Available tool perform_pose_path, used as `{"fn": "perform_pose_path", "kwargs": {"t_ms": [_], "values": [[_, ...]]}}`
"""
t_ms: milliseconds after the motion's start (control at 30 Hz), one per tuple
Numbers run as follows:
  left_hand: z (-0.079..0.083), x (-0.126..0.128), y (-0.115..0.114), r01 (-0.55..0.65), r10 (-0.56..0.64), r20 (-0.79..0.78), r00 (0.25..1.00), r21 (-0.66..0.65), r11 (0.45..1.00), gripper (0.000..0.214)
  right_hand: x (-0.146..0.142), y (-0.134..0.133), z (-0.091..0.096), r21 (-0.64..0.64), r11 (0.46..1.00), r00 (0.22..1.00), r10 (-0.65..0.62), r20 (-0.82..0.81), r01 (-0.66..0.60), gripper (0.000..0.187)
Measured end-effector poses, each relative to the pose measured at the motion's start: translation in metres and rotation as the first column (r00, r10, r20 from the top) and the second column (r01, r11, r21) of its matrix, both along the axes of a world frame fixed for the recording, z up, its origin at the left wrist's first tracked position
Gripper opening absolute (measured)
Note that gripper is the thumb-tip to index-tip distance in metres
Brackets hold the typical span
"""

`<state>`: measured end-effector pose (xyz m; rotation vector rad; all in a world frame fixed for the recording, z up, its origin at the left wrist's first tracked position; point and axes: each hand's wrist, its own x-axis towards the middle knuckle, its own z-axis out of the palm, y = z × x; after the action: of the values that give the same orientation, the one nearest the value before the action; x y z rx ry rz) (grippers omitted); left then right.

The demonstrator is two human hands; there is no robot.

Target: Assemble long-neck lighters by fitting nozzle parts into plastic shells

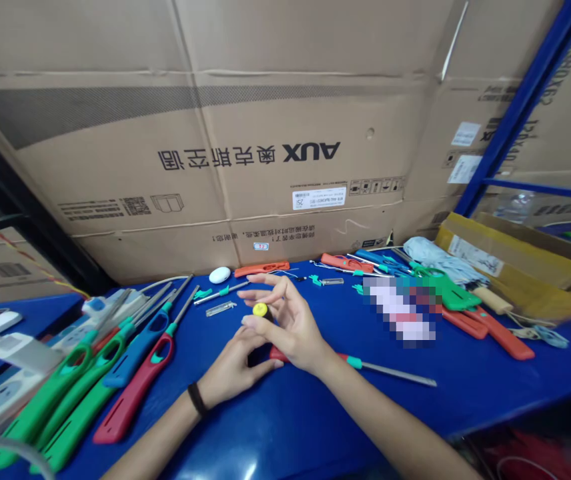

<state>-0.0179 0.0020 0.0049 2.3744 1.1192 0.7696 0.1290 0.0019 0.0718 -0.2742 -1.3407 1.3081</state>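
Observation:
In the middle of the table, my right hand (290, 327) curls its thumb and fingers around an upright thing with a round yellow end (260, 310) and a dark body, probably a screwdriver. Its lower part is hidden by my hands. My left hand (233, 363), with a black band at the wrist, is closed just below and left of it. The left thumb presses on a red long-necked lighter (279, 354), mostly covered by my hands. Its teal collar and metal tube (398, 373) stick out to the right.
Green, blue and red lighters (138, 387) lie at the left beside white power strips (30, 353). Loose tubes, a clear plastic part (220, 309), a white oval object (219, 275) and orange handles (263, 268) lie behind. A yellow-taped box (515, 260) stands right; cardboard (245, 100) walls the back.

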Motion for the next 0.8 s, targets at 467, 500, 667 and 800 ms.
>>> {"fn": "perform_pose_path", "kwargs": {"t_ms": [467,500,667,800], "values": [[0.009,-0.002,-0.001,0.034,-0.028,-0.108,0.994,0.051,0.998,0.026,0.006,0.001,-0.008,-0.052,0.998,0.989,-0.035,0.145,0.043,0.038],[0.009,-0.002,-0.001,0.037,-0.031,-0.106,0.994,0.05,0.998,0.026,0.005,0.0,-0.007,-0.025,0.998,0.987,-0.06,0.149,0.064,0.034],[0.004,-0.003,-0.002,0.017,-0.014,-0.11,0.994,0.025,1.0,0.025,0.002,0.001,-0.006,-0.076,0.995,0.997,0.069,0.038,-0.066,0.02],[-0.002,-0.004,-0.001,-0.001,0.004,-0.07,0.998,0.041,0.999,0.026,0.0,-0.001,-0.004,-0.062,0.998,1.0,-0.004,-0.014,0.003,0.03]]}}
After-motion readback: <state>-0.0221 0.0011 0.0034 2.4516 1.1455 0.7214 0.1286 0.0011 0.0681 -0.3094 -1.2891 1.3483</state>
